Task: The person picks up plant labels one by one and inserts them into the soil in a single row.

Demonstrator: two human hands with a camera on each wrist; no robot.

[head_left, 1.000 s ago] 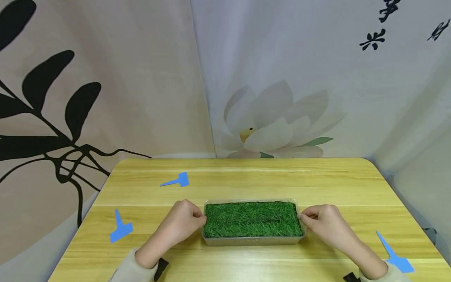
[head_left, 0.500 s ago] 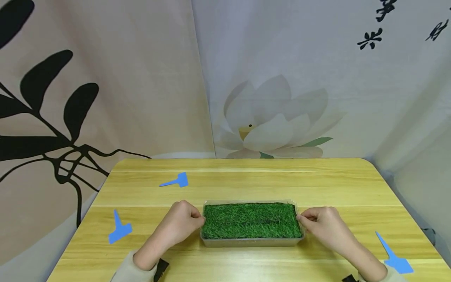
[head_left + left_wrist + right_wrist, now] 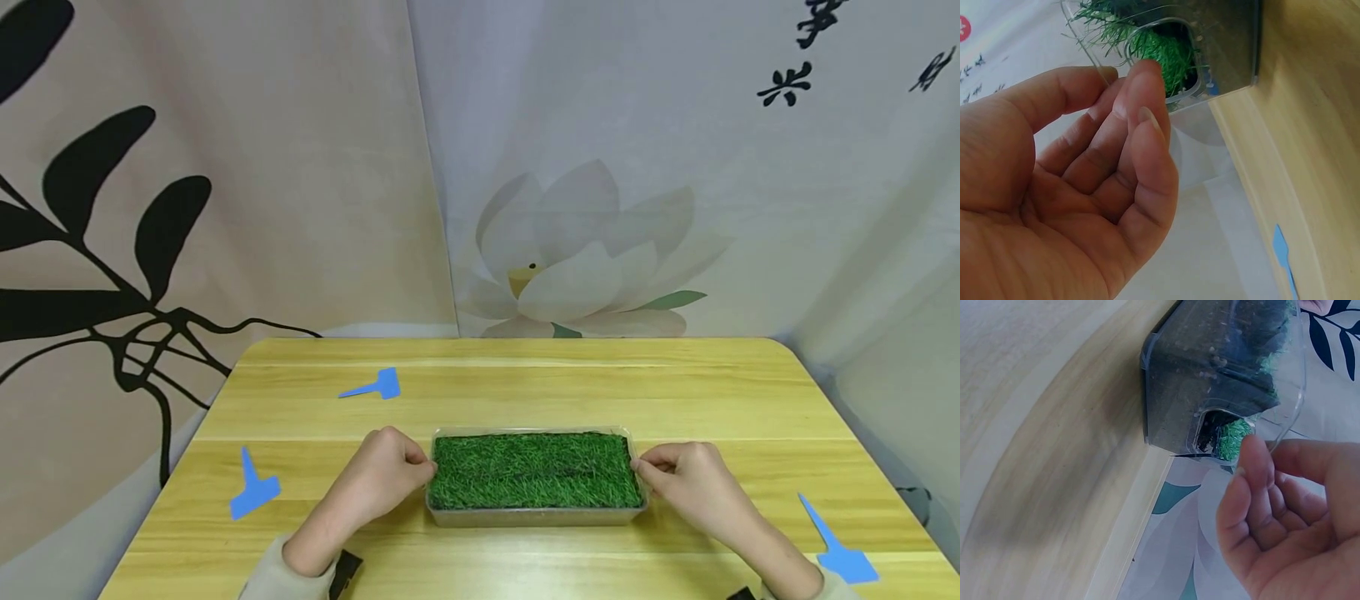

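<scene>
A clear plastic box [image 3: 536,517] stands on the table with a mat of green artificial grass [image 3: 534,471] in its top. Dark, grainy material shows through its wall in the right wrist view. At its left end, my left hand [image 3: 390,471] pinches the rim between thumb and fingers. On the opposite end, my right hand [image 3: 693,475] pinches the rim the same way. Both wrist views show an oval opening in each end wall, with green blades in it. In the left wrist view the curled fingers [image 3: 1150,156] hide part of the rim.
Blue T-shaped plant labels lie around the box: one label [image 3: 387,383] at the back left, another label [image 3: 255,486] at the left, a third label [image 3: 843,560] by the right sleeve. A printed curtain [image 3: 360,208] hangs behind the wooden table [image 3: 525,392].
The whole head view has shifted very slightly. Both hands stay on the ends of the box, and the box keeps its place among the labels.
</scene>
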